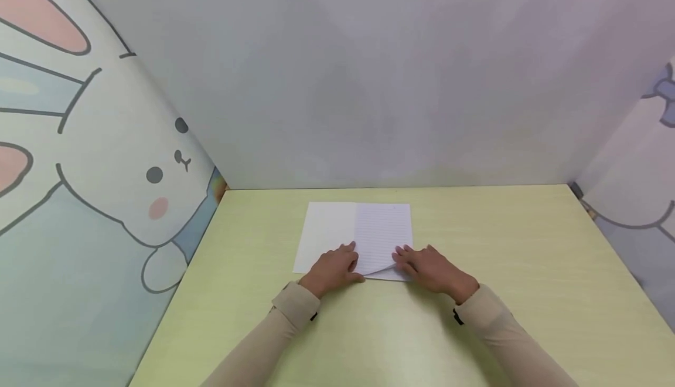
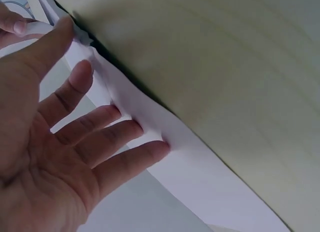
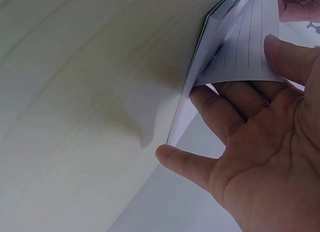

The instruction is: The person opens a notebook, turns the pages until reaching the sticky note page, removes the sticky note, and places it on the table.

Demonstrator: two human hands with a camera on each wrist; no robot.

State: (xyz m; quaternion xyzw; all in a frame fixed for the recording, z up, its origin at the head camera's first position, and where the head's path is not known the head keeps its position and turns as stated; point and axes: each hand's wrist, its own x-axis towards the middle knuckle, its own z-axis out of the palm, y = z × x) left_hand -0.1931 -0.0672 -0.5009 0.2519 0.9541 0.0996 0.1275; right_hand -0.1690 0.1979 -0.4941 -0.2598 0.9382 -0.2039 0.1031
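Note:
An open notebook (image 1: 325,223) lies flat in the middle of the table, its left page blank white and its right page (image 1: 381,228) ruled with lines. My left hand (image 1: 334,267) rests at the notebook's lower edge by the fold. In the left wrist view its fingers (image 2: 132,154) stretch out with their tips on the white paper. At the lower right corner, my right hand (image 1: 428,268) holds the lined page. The right wrist view shows that page (image 3: 245,57) bent up off the sheets below, between the thumb and the fingers.
The pale yellow-green table (image 1: 506,246) extends to both sides of the notebook. Behind it stands a plain light wall (image 1: 369,82). A panel with a cartoon rabbit (image 1: 121,158) borders the left side, and another printed panel (image 1: 627,164) the right.

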